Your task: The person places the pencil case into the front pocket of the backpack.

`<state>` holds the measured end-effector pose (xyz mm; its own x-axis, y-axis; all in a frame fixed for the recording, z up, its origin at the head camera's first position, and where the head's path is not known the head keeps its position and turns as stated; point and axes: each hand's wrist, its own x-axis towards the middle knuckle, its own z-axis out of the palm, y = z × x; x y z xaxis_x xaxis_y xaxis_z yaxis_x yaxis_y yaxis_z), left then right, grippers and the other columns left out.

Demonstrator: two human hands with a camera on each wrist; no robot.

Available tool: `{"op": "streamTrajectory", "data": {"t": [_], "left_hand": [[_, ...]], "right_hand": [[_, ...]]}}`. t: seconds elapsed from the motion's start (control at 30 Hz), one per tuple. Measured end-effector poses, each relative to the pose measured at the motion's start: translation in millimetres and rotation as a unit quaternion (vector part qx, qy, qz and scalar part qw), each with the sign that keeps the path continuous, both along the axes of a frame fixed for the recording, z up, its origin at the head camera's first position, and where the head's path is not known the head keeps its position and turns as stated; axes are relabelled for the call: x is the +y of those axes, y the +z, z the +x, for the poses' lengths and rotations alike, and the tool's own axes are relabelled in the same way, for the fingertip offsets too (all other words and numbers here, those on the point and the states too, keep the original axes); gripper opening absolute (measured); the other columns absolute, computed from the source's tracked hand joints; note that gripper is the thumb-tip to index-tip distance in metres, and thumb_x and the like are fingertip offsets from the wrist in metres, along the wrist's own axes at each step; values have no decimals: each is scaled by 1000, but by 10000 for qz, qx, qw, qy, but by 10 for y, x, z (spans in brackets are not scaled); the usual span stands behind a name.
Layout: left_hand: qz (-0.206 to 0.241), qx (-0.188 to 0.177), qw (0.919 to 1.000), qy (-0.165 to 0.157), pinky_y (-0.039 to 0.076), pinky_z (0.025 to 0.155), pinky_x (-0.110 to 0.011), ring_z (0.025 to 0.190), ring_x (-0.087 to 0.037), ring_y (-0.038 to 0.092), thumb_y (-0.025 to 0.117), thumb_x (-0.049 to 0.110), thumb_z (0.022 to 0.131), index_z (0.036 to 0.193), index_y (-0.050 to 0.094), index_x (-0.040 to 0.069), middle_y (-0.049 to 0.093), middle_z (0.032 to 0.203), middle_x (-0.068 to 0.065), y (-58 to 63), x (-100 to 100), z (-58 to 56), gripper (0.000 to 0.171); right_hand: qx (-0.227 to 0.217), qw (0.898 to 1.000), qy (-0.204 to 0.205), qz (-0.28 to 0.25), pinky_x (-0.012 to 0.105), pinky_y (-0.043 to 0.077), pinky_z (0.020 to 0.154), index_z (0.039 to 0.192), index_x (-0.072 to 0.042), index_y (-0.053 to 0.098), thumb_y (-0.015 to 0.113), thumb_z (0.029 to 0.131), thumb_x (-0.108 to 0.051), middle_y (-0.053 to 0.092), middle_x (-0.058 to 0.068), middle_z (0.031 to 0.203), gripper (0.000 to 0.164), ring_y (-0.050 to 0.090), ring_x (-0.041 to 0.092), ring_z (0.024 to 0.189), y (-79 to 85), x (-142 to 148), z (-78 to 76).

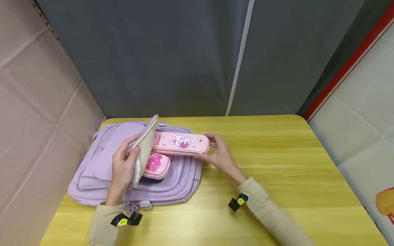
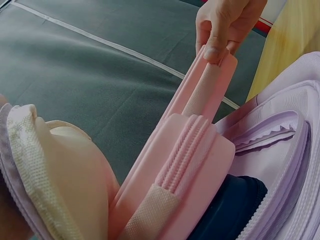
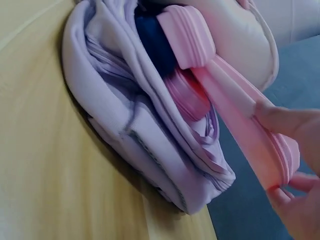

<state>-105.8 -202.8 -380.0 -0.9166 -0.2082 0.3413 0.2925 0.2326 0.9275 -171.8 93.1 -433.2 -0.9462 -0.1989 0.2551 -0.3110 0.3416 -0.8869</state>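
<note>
A lilac backpack (image 1: 101,153) lies flat on the table with its front pocket unzipped. My left hand (image 1: 123,167) pinches the pocket's cream-lined flap (image 1: 144,147) and holds it raised. With thumb and fingers, my right hand (image 1: 220,153) grips the outer end of a long pink pencil case (image 1: 184,143) printed with a rabbit; its other end is hidden behind the flap. Just below it, a second pink case (image 1: 157,165) with a flower print sits in the pocket. Under that shows a dark navy item (image 2: 232,205). A deeper pink item (image 3: 187,95) appears in the pocket in the right wrist view.
The yellow wooden table (image 1: 261,164) extends to the right of the backpack. A dark grey curtain (image 1: 160,61) hangs along the far edge, with a pale wall covering (image 1: 40,119) at left and a white one (image 1: 363,119) at right.
</note>
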Motion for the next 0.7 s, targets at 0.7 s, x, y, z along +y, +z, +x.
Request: {"op": "streamTrajectory", "data": {"t": [0.7], "left_hand": [[57, -2, 9999, -98, 45, 48, -22, 53, -4, 57, 51, 0, 100, 134, 65, 7, 69, 70, 4, -9, 17, -39, 37]], "right_hand": [[74, 9940, 627, -890, 34, 56, 97, 135, 14, 55, 80, 78, 10, 59, 29, 128, 62, 66, 42, 109, -86, -142, 42]]}}
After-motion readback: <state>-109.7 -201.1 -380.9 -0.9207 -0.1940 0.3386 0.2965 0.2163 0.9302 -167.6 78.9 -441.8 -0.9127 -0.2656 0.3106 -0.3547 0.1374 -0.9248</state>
